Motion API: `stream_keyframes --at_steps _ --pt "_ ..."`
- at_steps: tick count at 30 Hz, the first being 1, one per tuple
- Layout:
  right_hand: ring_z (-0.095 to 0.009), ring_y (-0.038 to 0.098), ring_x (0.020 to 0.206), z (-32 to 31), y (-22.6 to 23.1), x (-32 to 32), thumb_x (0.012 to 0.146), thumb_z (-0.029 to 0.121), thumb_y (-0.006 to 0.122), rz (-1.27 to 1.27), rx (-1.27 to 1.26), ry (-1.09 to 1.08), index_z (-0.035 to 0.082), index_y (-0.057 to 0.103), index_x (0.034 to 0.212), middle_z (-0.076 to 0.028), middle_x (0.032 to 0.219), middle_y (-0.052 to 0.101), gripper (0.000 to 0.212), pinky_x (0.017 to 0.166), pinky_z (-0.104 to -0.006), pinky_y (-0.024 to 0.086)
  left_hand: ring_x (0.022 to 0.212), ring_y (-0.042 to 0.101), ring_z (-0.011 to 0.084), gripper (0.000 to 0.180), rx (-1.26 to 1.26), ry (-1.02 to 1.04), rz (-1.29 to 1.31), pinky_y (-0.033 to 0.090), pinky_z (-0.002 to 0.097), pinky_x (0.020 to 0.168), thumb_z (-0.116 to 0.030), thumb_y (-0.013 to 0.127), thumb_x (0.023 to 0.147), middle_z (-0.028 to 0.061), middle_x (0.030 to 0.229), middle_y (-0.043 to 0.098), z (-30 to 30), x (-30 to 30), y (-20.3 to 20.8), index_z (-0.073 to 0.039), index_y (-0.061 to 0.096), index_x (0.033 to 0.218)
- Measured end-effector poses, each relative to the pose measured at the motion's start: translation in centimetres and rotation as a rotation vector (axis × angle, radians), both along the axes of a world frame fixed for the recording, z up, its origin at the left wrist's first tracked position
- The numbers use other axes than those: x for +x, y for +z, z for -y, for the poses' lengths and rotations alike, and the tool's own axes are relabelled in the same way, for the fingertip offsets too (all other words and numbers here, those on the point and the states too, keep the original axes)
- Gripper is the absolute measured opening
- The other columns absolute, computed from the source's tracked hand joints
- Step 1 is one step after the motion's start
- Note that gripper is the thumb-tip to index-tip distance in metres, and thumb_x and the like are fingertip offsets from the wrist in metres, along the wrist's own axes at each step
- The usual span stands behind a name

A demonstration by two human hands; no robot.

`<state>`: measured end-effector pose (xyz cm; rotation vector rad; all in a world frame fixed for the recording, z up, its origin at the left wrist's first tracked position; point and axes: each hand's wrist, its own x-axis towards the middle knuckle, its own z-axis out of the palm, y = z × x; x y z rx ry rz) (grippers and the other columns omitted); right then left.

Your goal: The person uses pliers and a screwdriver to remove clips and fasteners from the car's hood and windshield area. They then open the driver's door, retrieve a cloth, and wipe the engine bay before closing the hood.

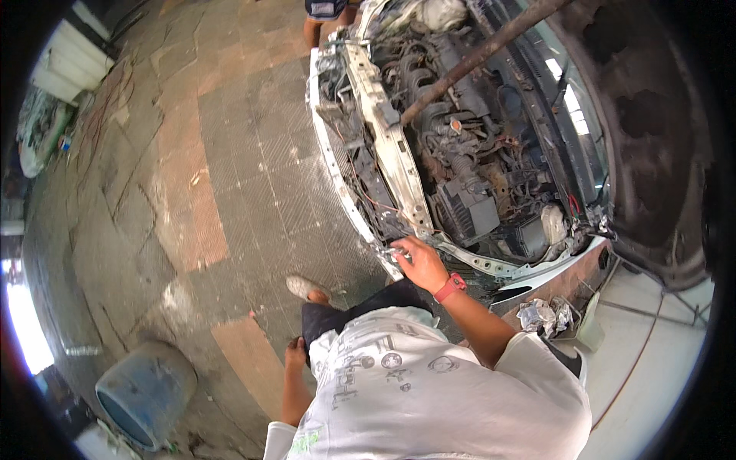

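Note:
My right hand (420, 264), with a red watch (451, 287) on its wrist, reaches to the near front corner of a car with its front stripped. Thumb and fingertips come together there, beside the end of the white front crossbar (331, 157). Whatever small piece lies between them is too small to make out. My left hand (295, 353) hangs low beside my dark trousers, its fingers curled in and no object showing in it. Ahead of the right hand lies the bare pale radiator support (395, 157), and behind that the dirty engine (452, 130).
A rusty prop pole (491, 57) slants over the engine bay beneath the raised hood (652, 130). Crumpled foil-like material (546, 316) lies by the fender. On the tiled floor (253, 176) stands a blue barrel (149, 391). Another person's leg (313, 32) shows at the far end.

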<state>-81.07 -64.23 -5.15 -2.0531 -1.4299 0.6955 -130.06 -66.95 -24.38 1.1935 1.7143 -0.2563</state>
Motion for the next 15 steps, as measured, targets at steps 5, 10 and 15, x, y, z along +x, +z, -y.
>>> stream_keyframes --at_steps 5,10,15 --pt "-0.029 0.071 0.086 -10.6 2.0 -5.8 0.096 0.018 0.070 -0.118 0.103 -0.234 0.003 0.071 0.114 -0.014 0.104 0.073 0.024 0.078 -0.0390 0.056 0.132 0.060 0.0371 0.058 0.074 0.447 0.282 0.048 0.0471 0.107 -0.044 0.059 0.108 0.0194 0.144 0.063 -10.1 -12.9 -3.2 0.000 0.057 0.145" --pt "-0.028 0.072 0.085 -18.3 4.4 -9.5 0.096 0.018 0.071 -0.075 0.177 -0.206 0.004 0.068 0.122 -0.013 0.102 0.074 0.030 0.078 -0.0390 0.057 0.136 0.058 0.0327 0.060 0.047 0.793 0.399 0.049 0.0447 0.105 -0.047 0.055 0.109 0.0158 0.154 0.055 -21.5 -19.0 2.4 -0.008 0.050 0.154" --pt "-0.015 0.070 0.085 -26.5 -0.4 -6.3 0.102 0.016 0.068 -0.439 0.208 -0.438 0.001 0.062 0.131 -0.007 0.102 0.072 0.033 0.077 -0.0306 0.056 0.121 0.062 0.0271 0.051 -0.036 0.856 0.426 0.052 0.0404 0.094 -0.047 0.056 0.109 0.0116 0.138 0.062 -26.8 -22.7 -1.3 -0.009 0.057 0.142"
